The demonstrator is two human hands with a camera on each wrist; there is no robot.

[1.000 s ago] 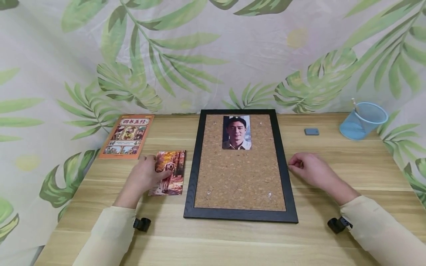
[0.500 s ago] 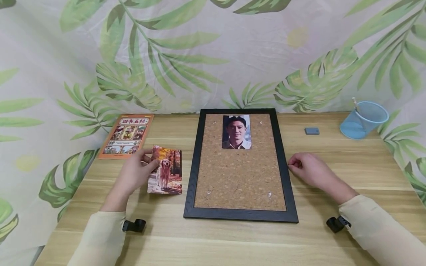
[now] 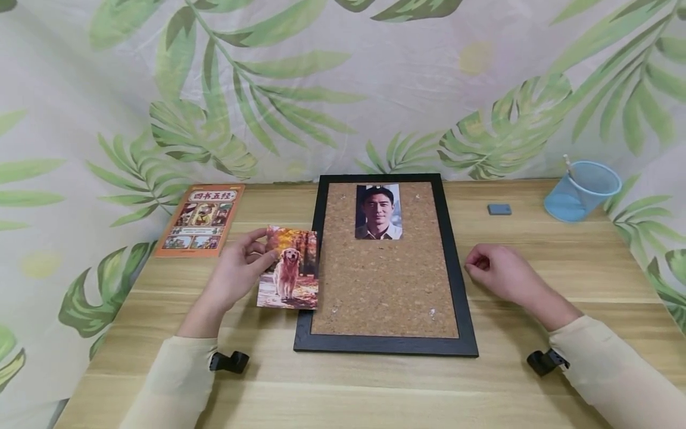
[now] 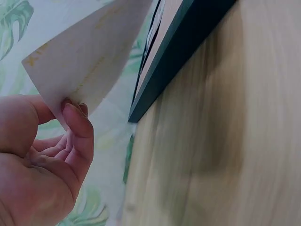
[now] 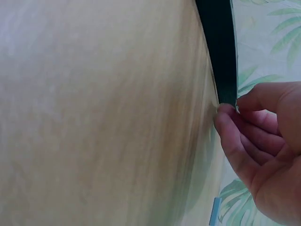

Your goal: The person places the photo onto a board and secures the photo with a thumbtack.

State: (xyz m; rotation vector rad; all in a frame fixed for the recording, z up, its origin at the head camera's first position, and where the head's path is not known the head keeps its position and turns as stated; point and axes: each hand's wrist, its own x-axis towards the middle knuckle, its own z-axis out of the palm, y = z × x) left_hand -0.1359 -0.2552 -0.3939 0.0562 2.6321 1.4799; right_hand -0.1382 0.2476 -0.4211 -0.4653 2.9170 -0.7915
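Observation:
My left hand (image 3: pixel 242 271) pinches a photo (image 3: pixel 292 271) of a golden retriever among autumn leaves by its left edge, thumb in front. The photo is lifted and tilted, its right edge overlapping the black frame of a corkboard (image 3: pixel 386 286). Its pale back (image 4: pixel 87 61) faces the left wrist view. A portrait photo (image 3: pixel 378 212) lies on the upper part of the cork. My right hand (image 3: pixel 501 271) rests at the board's right edge with its fingers loosely curled. In the right wrist view its fingertips (image 5: pixel 227 110) are close by the dark frame (image 5: pixel 221 52); whether they touch it is unclear.
An orange booklet (image 3: pixel 200 220) lies at the back left. Toward the back right are a small blue-grey block (image 3: pixel 499 209) and a blue mesh pen cup (image 3: pixel 581 190) with a stick in it. A leaf-patterned cloth (image 3: pixel 300 89) hangs behind the table.
My left hand has lifted the dog photo off the table and carried it right, to the board's left edge. The right hand has stayed almost still.

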